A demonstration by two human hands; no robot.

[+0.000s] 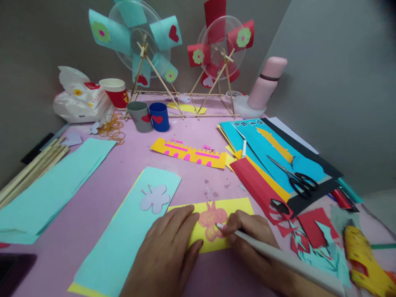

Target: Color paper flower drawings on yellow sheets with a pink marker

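My right hand (250, 235) grips a white-barrelled marker (278, 249), its tip resting on a pink butterfly (213, 220) coloured onto a yellow paper (244, 205). Flat on the left part of that paper lies my left hand (168, 243), fingers stretched out. To its left is a long light-blue paper strip (123, 235) with yellow showing along its edge. A pale lilac butterfly cutout (156, 199) sits on the strip. Farther back lies an orange paper strip (190, 153) with pink shapes.
Two paper windmills on stick frames, one blue (139, 49), one red (218, 53), stand at the back. Cups (159, 117) and a pink flask (267, 84) are nearby. On the right are black-handled scissors (297, 177), red paper (258, 185), scraps and a yellow glue gun (361, 255).
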